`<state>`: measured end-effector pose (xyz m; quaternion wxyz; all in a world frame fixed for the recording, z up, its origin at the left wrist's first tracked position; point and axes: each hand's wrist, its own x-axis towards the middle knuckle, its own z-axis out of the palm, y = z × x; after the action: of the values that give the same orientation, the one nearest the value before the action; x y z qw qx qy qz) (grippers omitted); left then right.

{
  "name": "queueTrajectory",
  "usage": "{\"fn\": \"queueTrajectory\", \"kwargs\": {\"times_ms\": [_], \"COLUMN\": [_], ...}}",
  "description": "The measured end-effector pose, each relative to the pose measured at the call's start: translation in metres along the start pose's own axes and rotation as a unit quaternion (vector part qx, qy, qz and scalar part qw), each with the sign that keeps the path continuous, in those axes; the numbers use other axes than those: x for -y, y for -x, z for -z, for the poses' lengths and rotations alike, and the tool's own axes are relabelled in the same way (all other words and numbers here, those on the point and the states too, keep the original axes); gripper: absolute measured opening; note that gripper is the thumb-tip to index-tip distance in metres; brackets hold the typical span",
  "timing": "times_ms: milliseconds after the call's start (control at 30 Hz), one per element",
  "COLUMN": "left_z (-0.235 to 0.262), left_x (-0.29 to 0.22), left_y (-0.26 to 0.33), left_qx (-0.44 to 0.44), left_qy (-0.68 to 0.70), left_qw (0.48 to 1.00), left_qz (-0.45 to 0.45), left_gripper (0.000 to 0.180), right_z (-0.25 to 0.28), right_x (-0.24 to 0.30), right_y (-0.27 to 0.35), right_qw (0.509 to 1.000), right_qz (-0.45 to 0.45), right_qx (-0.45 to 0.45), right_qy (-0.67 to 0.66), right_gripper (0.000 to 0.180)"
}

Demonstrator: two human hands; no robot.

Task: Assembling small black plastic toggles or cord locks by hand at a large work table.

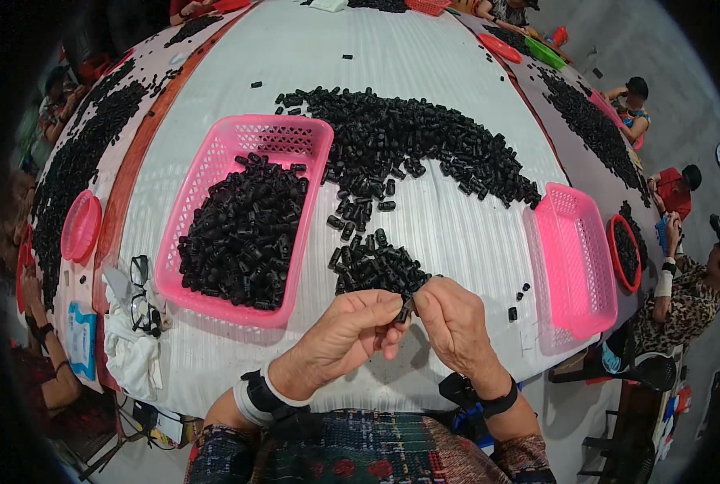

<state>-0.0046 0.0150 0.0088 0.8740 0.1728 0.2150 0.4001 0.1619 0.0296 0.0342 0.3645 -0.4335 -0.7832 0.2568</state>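
Close to the table's near edge, my left hand (345,333) pinches a small black plastic piece (404,313) between thumb and fingers. My right hand (455,324) meets it from the other side, thumb and forefinger closed at the same piece. What the right fingertips grip is partly hidden. Just beyond my hands lies a small heap of black plastic pieces (378,264). To its left stands a pink perforated basket (324,153), holding a large pile of the same pieces. A long curved heap of black pieces (433,137) spreads across the table behind.
At the right stands a stack of pink baskets (574,258), with a few loose black pieces (513,313) beside it. Eyeglasses (140,294) rest on a white cloth (127,343) at left, near a blue-white packet (81,340). People sit at both sides of the white-covered table (239,73).
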Motion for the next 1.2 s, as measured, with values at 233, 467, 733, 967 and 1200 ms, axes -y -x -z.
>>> {"fn": "queueTrajectory", "kwargs": {"times_ms": [233, 467, 733, 967, 1200], "left_z": [0.002, 0.002, 0.002, 0.001, 0.003], "left_x": [0.001, 0.003, 0.002, 0.002, 0.002], "left_y": [-0.001, -0.003, -0.005, -0.004, -0.003], "left_qx": [-0.009, -0.049, -0.074, -0.028, -0.011], "left_qy": [0.004, 0.008, 0.015, 0.034, 0.036], "left_qw": [1.0, 0.999, 0.997, 0.999, 0.999], "left_qz": [-0.012, -0.015, -0.012, -0.005, -0.001], "left_gripper": [0.016, 0.014, 0.013, 0.012, 0.014], "right_z": [-0.003, -0.007, -0.01, -0.01, -0.01], "right_x": [-0.003, -0.01, -0.01, -0.012, -0.011], "right_y": [0.0, 0.0, 0.003, -0.002, -0.002], "right_qw": [0.998, 0.996, 0.999, 0.998, 0.998], "right_qz": [0.014, 0.038, 0.014, 0.024, 0.03], "right_qx": [-0.007, -0.012, 0.005, -0.021, -0.018], "right_qy": [0.055, 0.084, 0.033, 0.045, 0.061], "right_gripper": [0.015, 0.014, 0.015, 0.019, 0.019]}}
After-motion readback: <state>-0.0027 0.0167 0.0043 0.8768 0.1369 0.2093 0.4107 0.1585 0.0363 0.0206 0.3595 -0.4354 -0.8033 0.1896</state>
